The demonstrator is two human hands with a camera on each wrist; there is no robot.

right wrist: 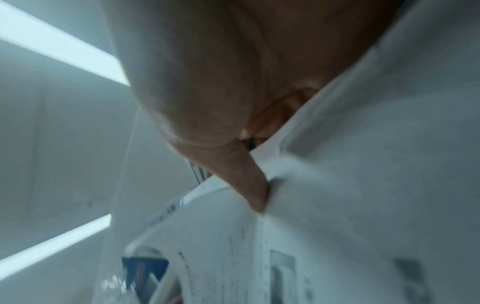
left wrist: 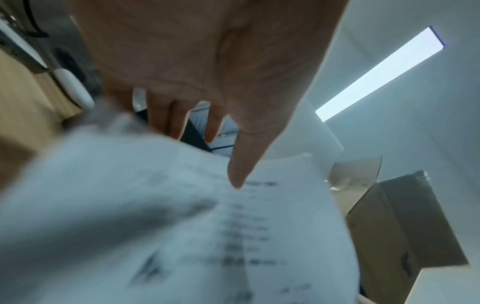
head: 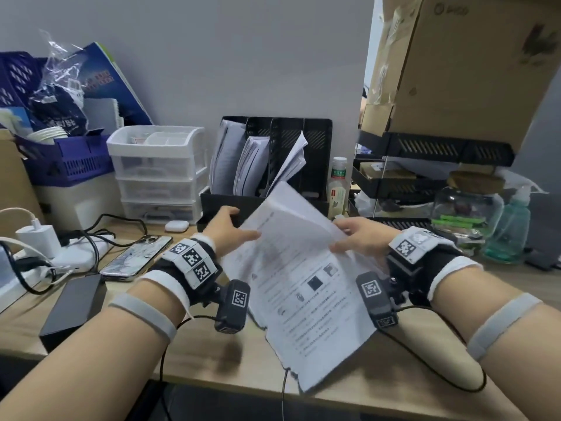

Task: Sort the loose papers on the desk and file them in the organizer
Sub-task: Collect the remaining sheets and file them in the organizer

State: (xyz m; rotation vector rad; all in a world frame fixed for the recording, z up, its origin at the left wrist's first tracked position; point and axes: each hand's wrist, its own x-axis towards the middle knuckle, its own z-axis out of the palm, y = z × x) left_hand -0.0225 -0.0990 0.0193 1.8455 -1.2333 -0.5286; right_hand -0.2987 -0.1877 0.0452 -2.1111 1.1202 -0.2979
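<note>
The wooden desk [head: 212,354] is carrying a black organizer [head: 270,165] at the back, papers already standing in its slots. In front of it, a sheaf of printed papers [head: 306,287] is hanging tilted above the desk — the left hand [head: 230,229] is pinching its left edge, the right hand [head: 361,235] is pinching the right edge, thumbs on top.

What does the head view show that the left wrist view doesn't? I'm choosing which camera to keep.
Head only: the right hand, the organizer with filed sheets, the phone, the drawers. Left wrist only: the ceiling light and the thumb lying on the print. Both: the left hand holding the papers, and the cardboard box.
</note>
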